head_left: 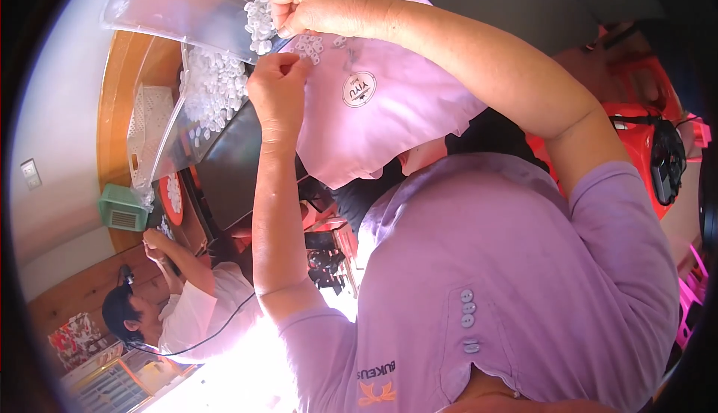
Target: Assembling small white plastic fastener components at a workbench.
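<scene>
At the table's edge, my left hand [278, 91] is closed in a pinch, and whatever lies between its fingers is too small or hidden to tell. Just above it, my right hand [321, 2] curls its thumb and fingers together over a pile of small white plastic pieces [259, 20]; what it pinches is also hidden. Between the hands, several small white looped pieces [308, 47] rest on a pink cloth [381, 106] with a round printed mark. The cloth spreads from the table down toward my lap.
A larger heap of white pieces [213, 88] lies left of my left hand, beside clear plastic sheeting [168, 2]. Farther left are a white perforated basket [146, 125], a green basket [124, 207] and a red tray [171, 198]. Another person [198, 301] works at lower left. A red chair [643, 144] stands right.
</scene>
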`<state>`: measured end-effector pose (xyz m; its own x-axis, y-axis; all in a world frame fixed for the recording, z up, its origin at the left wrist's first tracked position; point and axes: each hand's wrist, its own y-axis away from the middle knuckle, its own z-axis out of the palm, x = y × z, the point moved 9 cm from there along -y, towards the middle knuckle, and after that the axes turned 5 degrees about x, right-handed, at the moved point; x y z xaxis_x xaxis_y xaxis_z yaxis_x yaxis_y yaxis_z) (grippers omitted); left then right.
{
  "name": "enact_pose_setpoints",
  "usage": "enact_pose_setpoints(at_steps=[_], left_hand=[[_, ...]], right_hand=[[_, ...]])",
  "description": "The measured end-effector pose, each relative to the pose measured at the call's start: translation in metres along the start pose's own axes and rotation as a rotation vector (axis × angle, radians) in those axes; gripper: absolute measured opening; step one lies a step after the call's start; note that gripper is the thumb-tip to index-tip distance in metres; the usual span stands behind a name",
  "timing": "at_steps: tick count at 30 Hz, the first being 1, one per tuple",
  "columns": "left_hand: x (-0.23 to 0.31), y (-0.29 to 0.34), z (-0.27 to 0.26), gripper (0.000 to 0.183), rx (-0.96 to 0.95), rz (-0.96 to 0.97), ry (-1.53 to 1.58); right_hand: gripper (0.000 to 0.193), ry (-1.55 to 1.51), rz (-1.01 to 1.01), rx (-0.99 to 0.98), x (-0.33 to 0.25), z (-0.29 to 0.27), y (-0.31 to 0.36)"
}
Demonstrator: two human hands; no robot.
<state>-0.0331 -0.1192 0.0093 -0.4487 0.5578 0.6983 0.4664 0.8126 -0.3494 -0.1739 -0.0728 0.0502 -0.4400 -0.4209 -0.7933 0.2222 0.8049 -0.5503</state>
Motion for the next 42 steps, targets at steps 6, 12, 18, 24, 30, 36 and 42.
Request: enact_pose_setpoints(at_steps=[6, 12, 18, 24, 30, 36, 42], left_hand=[[0.019, 0.0, 0.017, 0.013, -0.051, 0.316, -0.503], [0.019, -0.002, 0.01, 0.012, 0.064, 0.277, -0.423], [0.009, 0.004, -0.001, 0.012, 0.036, -0.36, 0.814], [0.012, 0.011, 0.001, 0.013, 0.132, -0.317, 0.948], [0.015, 0.013, 0.005, 0.013, 0.113, -0.281, 0.96], [0.003, 0.015, 0.006, 0.014, 0.128, -0.339, 1.064], [0.005, 0.015, 0.006, 0.016, 0.063, -0.311, 1.068]], right_hand=[[0.009, 0.046, -0.058, 0.0, -0.01, -0.004, 0.005], [0.011, -0.021, 0.107, 0.012, -0.001, -0.006, 0.008], [0.007, -0.26, 0.28, 0.03, 0.008, -0.003, 0.01], [0.007, -0.467, 0.559, -0.019, 0.016, 0.009, 0.024], [0.006, -0.463, 0.488, -0.008, 0.017, 0.011, 0.023], [0.006, -0.273, 0.327, -0.001, 0.002, 0.017, 0.023], [0.005, -0.261, 0.234, 0.029, 0.003, 0.014, 0.021]])
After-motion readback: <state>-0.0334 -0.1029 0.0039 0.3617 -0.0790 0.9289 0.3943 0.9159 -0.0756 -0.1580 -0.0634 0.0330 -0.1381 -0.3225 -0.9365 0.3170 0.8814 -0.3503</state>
